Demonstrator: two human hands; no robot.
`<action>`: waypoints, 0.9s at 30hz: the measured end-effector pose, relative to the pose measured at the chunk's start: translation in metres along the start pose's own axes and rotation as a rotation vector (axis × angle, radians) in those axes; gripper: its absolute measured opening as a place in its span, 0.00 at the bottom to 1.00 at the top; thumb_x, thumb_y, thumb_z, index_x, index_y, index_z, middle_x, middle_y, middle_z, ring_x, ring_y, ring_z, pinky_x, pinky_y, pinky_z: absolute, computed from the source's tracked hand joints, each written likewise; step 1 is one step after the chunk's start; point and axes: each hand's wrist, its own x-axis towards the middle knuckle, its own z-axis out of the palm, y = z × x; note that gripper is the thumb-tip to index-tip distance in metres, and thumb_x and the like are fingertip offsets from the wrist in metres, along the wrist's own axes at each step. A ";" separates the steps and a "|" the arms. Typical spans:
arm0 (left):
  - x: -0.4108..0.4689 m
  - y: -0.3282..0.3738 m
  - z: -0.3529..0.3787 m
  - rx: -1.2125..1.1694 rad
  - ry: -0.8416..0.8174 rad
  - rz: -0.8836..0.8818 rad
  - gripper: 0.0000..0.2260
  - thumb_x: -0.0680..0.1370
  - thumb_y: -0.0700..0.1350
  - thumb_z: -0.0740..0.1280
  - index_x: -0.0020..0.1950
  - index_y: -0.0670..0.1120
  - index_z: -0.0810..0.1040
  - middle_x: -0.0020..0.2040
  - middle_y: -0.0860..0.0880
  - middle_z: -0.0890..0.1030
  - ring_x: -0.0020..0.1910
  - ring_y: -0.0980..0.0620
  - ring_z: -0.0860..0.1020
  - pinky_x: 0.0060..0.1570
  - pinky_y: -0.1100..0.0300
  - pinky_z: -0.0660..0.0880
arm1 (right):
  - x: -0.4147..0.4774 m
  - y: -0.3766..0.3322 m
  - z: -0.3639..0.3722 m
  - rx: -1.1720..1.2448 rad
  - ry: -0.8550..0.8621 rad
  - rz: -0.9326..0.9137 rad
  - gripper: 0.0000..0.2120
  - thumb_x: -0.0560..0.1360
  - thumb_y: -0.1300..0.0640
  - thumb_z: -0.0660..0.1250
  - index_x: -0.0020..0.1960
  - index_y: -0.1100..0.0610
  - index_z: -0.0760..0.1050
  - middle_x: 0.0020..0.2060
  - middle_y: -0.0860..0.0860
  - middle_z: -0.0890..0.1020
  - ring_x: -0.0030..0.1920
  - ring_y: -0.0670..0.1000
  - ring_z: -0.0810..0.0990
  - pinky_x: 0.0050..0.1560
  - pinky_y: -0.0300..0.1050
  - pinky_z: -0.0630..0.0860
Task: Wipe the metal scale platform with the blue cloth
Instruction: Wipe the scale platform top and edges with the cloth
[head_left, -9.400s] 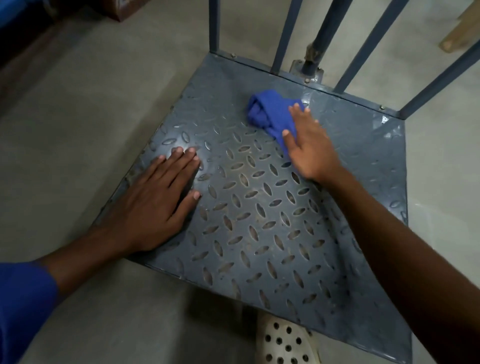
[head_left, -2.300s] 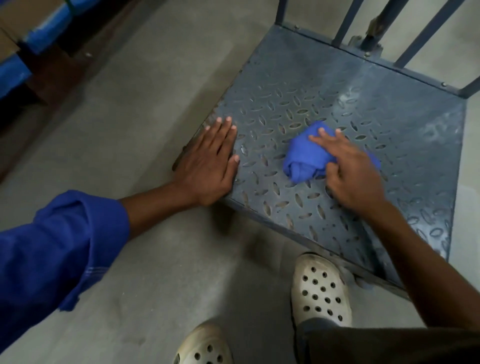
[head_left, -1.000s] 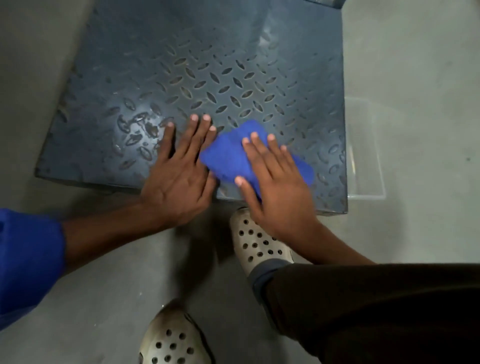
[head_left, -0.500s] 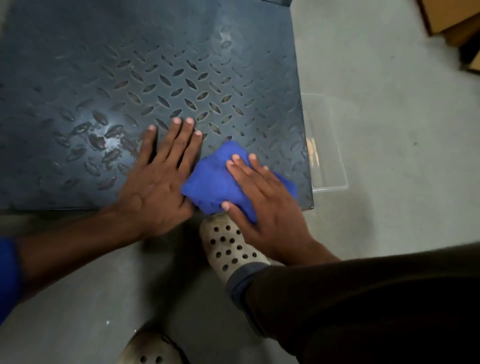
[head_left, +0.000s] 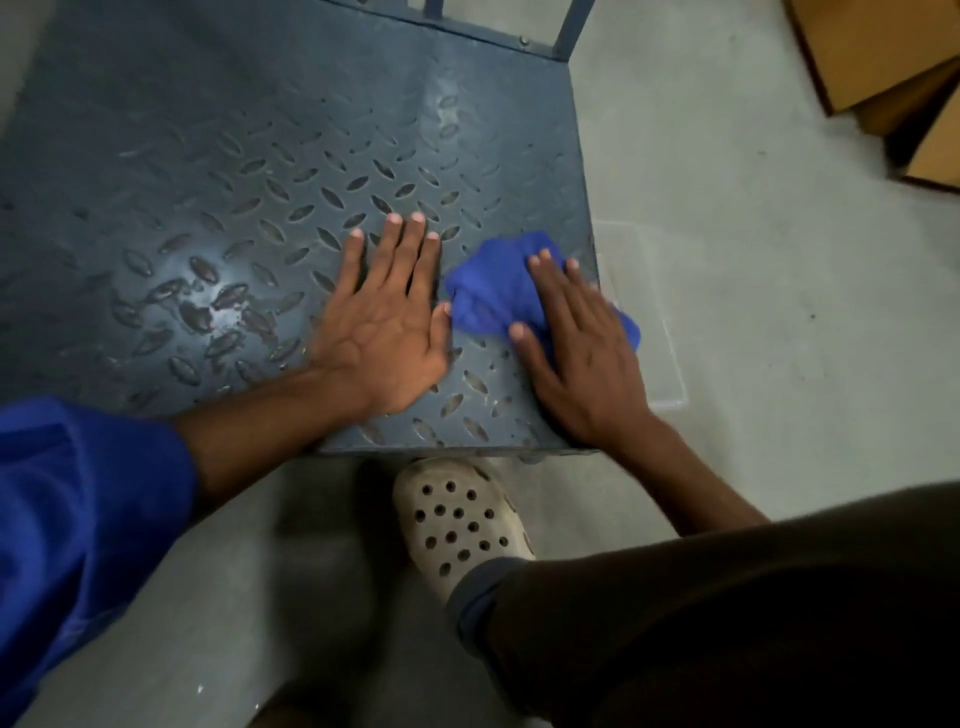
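The right grip (head_left: 582, 353), a flat hand, covers the near right part of the blue cloth (head_left: 493, 291), so the cloth's full outline is hidden. The metal scale platform (head_left: 260, 130) runs off the left and top edges, its upright bars (head_left: 574, 21) cut short. The cardboard boxes (head_left: 872, 47) are cropped at the right. A clear container (head_left: 672, 364), possibly a tray, is partly hidden beside the platform.

You get a single view, from the wide-angle camera on your head. It faces steeply down and slightly forward onto the metal scale platform (head_left: 260, 156), near enough that the platform runs off the frame's left edge. On your side of the platform's front edge it takes in your shoe (head_left: 457, 525) and trouser leg (head_left: 727, 623). Past the platform's right edge it takes in the floor (head_left: 779, 312) and cardboard boxes (head_left: 872, 47).
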 end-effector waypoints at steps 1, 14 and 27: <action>0.000 0.000 0.002 0.015 -0.002 0.002 0.38 0.80 0.59 0.37 0.87 0.41 0.43 0.87 0.41 0.43 0.86 0.42 0.41 0.84 0.40 0.39 | -0.018 -0.007 0.000 0.007 -0.036 -0.036 0.31 0.87 0.41 0.54 0.85 0.51 0.51 0.84 0.48 0.56 0.84 0.50 0.50 0.83 0.55 0.55; 0.058 -0.019 -0.010 -0.042 0.019 -0.057 0.35 0.83 0.58 0.41 0.87 0.43 0.46 0.88 0.44 0.46 0.87 0.46 0.44 0.84 0.45 0.39 | 0.145 0.036 0.012 -0.046 0.054 0.156 0.33 0.84 0.40 0.48 0.84 0.56 0.53 0.83 0.53 0.58 0.83 0.59 0.57 0.80 0.59 0.60; 0.031 0.013 0.011 -0.057 0.175 -0.056 0.31 0.87 0.54 0.45 0.86 0.37 0.53 0.86 0.38 0.53 0.86 0.40 0.50 0.84 0.39 0.47 | -0.067 -0.015 -0.001 -0.048 -0.033 0.140 0.32 0.85 0.45 0.56 0.85 0.52 0.50 0.85 0.47 0.51 0.85 0.51 0.47 0.78 0.61 0.65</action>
